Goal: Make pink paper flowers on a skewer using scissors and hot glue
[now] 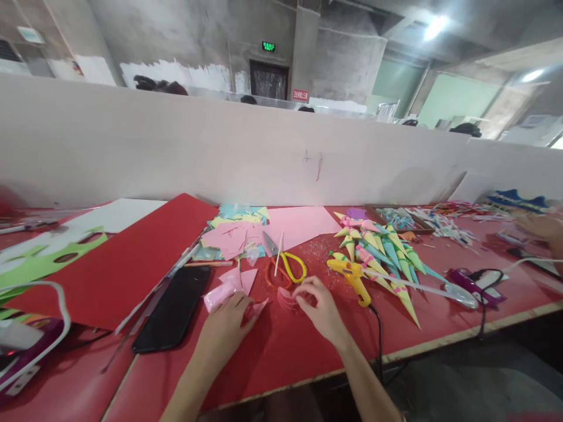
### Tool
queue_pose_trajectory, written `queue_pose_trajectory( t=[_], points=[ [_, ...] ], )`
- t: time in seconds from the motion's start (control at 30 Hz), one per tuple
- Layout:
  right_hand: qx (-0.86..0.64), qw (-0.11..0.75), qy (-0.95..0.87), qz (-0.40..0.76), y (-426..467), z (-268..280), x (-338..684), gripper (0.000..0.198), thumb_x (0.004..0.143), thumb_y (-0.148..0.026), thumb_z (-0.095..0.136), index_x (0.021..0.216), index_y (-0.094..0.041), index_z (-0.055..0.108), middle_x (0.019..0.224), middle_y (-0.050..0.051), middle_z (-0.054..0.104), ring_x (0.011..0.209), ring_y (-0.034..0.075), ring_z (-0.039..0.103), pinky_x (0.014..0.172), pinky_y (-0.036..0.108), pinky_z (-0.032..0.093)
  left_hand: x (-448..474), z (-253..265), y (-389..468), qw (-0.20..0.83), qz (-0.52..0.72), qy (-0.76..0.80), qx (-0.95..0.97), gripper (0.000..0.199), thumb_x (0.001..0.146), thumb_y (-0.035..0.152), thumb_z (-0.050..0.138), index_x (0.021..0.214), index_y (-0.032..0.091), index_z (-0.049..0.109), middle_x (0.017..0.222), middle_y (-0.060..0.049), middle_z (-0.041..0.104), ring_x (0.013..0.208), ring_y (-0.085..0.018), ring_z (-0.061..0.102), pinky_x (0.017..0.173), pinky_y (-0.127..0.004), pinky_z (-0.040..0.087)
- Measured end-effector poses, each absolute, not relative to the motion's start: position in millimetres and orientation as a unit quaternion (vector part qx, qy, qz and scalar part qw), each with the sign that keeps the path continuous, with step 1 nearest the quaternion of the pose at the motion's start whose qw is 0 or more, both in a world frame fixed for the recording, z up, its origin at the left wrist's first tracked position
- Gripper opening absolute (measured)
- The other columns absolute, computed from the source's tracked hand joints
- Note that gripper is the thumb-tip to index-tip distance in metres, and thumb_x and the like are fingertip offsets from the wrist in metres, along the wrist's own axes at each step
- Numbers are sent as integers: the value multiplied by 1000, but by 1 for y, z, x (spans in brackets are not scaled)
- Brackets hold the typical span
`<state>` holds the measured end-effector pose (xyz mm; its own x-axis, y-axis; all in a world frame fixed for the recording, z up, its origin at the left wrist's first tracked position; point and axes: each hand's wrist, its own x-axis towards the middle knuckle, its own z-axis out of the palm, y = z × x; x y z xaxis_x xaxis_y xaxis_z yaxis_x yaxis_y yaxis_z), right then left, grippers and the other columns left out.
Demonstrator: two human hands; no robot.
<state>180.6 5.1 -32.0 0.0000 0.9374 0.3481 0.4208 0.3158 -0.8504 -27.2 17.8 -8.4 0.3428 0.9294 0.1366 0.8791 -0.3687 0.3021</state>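
My left hand (229, 319) is closed, its fingers curled on a small pointed piece of pink paper (260, 306). A shiny pink wrapped packet (216, 297) lies right by its knuckles, with pink paper triangles (248, 278) behind. To the right, my right hand (320, 308) pinches the edge of a small, curved, layered pink piece (287, 299) on the table; its exact kind is unclear. Just beyond the hands lie scissors (297, 268) with orange and yellow handles and a thin white stick (278, 255). A yellow glue gun (352, 275) rests right of my right hand.
Yellow, blue and pink paper cones (396, 252) are heaped at the right. A black phone (173, 308) and a large red sheet (132, 258) lie left. Pink paper (303, 225) sits behind, before a white partition (220, 152). Another person's hand (539, 228) shows far right.
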Motion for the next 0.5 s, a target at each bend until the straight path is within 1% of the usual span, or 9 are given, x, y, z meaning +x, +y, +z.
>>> queue_pose_trajectory(
  t=[0.07, 0.13, 0.2, 0.3, 0.33, 0.4, 0.43, 0.5],
  points=[
    [-534, 471, -648, 272, 1, -42, 185, 13, 75, -14, 51, 75, -21, 63, 85, 3, 51, 79, 15, 54, 68, 26, 43, -23, -8, 17, 86, 158, 556, 812, 30, 83, 39, 37, 81, 18, 59, 84, -7, 63, 78, -21, 60, 69, -30, 43],
    [-541, 466, -648, 263, 1, -50, 186, 14, 74, -14, 52, 74, -21, 64, 85, 3, 52, 78, 16, 54, 67, 27, 44, -23, -10, 17, 94, 166, 554, 810, 28, 82, 37, 38, 80, 19, 59, 83, -6, 64, 77, -20, 60, 67, -29, 43],
    [-544, 466, -658, 233, 2, -54, 184, 16, 72, -11, 52, 74, -22, 64, 88, 4, 52, 84, 18, 53, 74, 30, 44, -25, -12, 16, 114, 169, 547, 812, 22, 80, 32, 42, 81, 20, 59, 84, -4, 64, 76, -19, 60, 65, -27, 44],
    [-552, 490, -653, 172, -1, -52, 180, 27, 69, -6, 49, 85, -22, 63, 95, 6, 52, 95, 21, 49, 84, 35, 40, -30, -17, 17, 130, 180, 534, 816, 19, 77, 19, 42, 82, 20, 60, 87, -3, 65, 78, -17, 61, 67, -26, 45],
    [-555, 509, -639, 155, -4, -50, 179, 28, 70, -5, 47, 89, -22, 61, 96, 6, 51, 96, 21, 49, 84, 36, 40, -31, -20, 16, 118, 193, 531, 817, 21, 76, 16, 41, 83, 20, 60, 87, -3, 66, 79, -17, 61, 68, -27, 45],
    [-551, 556, -607, 136, -13, -46, 174, 25, 73, -7, 44, 90, -20, 58, 91, 6, 52, 90, 19, 50, 81, 34, 42, -33, -24, 15, 65, 238, 521, 817, 22, 76, 14, 41, 85, 20, 60, 87, -4, 66, 81, -18, 61, 70, -28, 45],
    [-542, 576, -596, 141, -18, -44, 170, 21, 75, -9, 43, 87, -19, 56, 87, 6, 53, 85, 18, 52, 77, 32, 43, -32, -26, 14, 27, 269, 512, 815, 22, 77, 15, 42, 87, 19, 61, 86, -4, 67, 81, -18, 60, 70, -29, 46],
    [-517, 594, -587, 188, -28, -41, 159, 15, 77, -12, 43, 82, -19, 54, 77, 3, 54, 73, 16, 53, 67, 27, 44, -30, -30, 11, -53, 334, 481, 809, 20, 80, 20, 43, 89, 19, 61, 82, -5, 67, 78, -18, 60, 69, -28, 46]
  ],
)
